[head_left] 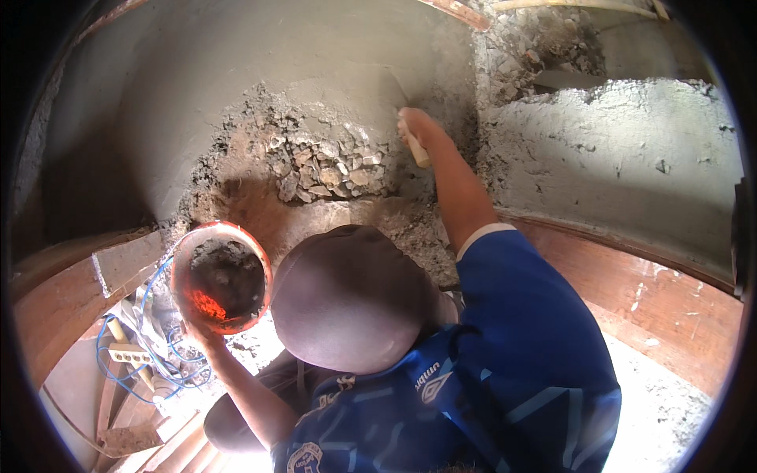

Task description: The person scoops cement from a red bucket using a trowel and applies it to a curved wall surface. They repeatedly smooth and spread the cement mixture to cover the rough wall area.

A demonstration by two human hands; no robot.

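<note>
"Where's the tool?"

"In the person's right grip [422,128], against the grey wall [315,47]. The fingers are closed round its wooden handle [420,155], whose long axis slants, butt end toward the person and slightly right. I can't make out the blade."

"And the bucket?"

"The orange bucket [180,272], dark mortar [229,276] inside, lies left and nearer the person's body, well apart from that hand. The left grip [203,337] is nearer, touching its lower side; how tightly it's curled, I can't tell."

"Anything between?"

"Yes, the patch of bare stones [327,169], just left of the handle."
</note>
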